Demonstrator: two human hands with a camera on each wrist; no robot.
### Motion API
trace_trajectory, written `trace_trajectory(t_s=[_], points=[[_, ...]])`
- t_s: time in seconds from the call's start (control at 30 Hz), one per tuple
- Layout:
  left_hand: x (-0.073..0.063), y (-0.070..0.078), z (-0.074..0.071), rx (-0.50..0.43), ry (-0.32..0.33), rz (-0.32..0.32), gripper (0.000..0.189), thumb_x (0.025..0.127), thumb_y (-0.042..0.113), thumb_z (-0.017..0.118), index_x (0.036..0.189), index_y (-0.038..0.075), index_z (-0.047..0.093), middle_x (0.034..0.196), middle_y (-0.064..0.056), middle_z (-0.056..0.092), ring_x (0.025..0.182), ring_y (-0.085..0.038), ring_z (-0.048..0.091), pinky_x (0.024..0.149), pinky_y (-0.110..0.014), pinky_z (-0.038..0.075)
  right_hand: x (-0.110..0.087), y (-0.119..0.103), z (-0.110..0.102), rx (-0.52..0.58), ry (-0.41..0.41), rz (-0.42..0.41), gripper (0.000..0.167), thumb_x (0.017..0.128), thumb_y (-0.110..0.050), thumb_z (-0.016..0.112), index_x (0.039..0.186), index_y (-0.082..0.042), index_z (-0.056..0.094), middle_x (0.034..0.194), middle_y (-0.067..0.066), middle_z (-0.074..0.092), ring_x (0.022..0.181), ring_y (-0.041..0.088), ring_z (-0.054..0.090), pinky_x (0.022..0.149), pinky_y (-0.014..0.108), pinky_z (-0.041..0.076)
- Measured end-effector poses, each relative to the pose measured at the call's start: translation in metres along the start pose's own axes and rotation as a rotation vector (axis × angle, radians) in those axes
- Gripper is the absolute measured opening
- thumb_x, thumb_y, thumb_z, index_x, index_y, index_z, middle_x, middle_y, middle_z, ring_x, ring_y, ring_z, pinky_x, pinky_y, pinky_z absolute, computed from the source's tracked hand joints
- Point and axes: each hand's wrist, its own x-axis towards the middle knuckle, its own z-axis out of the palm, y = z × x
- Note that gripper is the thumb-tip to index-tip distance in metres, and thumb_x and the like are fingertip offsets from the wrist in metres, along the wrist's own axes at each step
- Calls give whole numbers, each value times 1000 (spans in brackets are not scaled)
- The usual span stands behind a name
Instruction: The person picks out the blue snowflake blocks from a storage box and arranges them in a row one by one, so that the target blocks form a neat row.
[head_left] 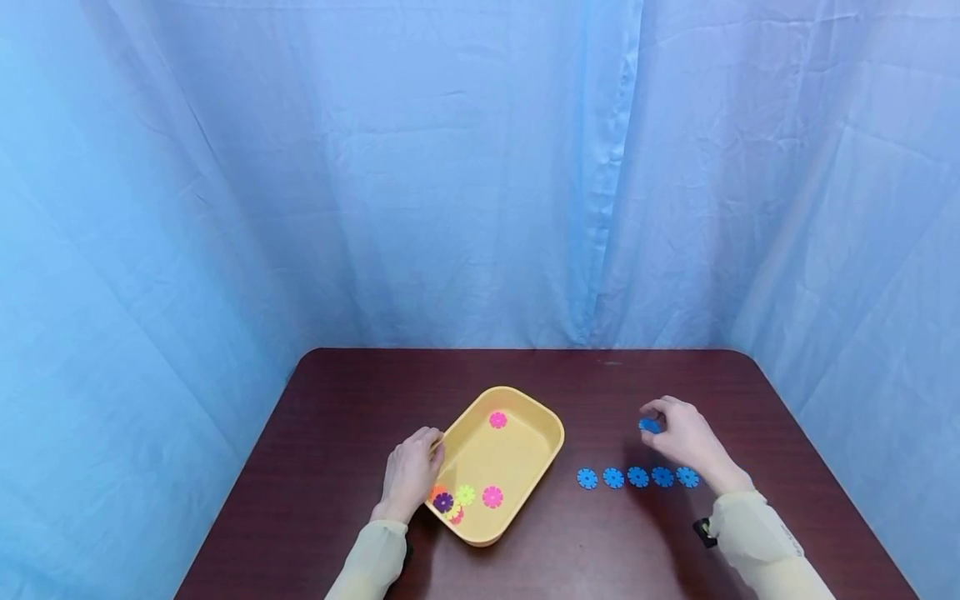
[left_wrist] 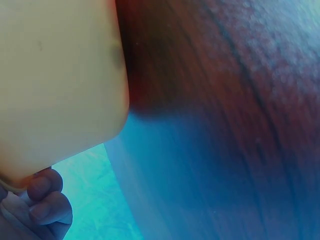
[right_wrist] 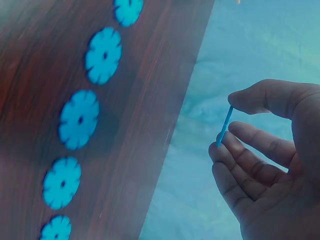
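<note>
My left hand [head_left: 410, 471] grips the left rim of a yellow plastic basin [head_left: 502, 458], its fingers curled at the edge; the left wrist view shows the basin's outer side [left_wrist: 55, 75] tilted up from the table. Between thumb and fingertips, my right hand [head_left: 686, 437] pinches a blue notched disc [head_left: 649, 426] by its edges, above the table; it appears edge-on in the right wrist view. Below that hand lies a straight row of several matching blue discs, among them a middle disc [head_left: 637, 477].
Inside the basin, pink discs [head_left: 492, 497] lie apart, while a purple disc [head_left: 443, 502], a yellow-green disc [head_left: 465, 495] and others crowd the near left corner. The dark wooden table [head_left: 360, 400] is surrounded by light blue curtains [head_left: 450, 208].
</note>
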Motion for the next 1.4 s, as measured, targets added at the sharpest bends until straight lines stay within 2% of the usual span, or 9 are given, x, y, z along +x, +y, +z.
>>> trace_trajectory(t_s=[0.27,0.7,0.97,1.4], points=[[1,0,0,-8,8,5,6,89,11,74,94,15,72,88,4,67,66,-16,64,59,-34,51,-11,17,-13,-9,12,39,37,81,-10,78,114,4,67,102,14,62,87,27,58,73,46,53],[2,2,-1,-3,-2,3,6,89,11,74,94,14,72,87,4,67,65,-15,63,58,-33,50,-34,56,-40,-36,58,85,40,81,-12,79,113,7,66,100,20,63,86,31,58,72,50,52],[2,3,-1,-3,-13,-4,5,90,13,74,94,14,72,87,3,67,66,-14,63,59,-32,50,-52,83,-53,-56,81,146,42,82,-15,79,114,8,65,97,19,63,82,29,57,64,42,49],[1,2,-1,-3,0,0,6,89,12,75,95,14,72,87,3,67,66,-14,63,58,-32,50,-67,127,-63,-51,27,245,43,86,-17,75,115,12,62,96,20,64,85,32,58,66,46,50]])
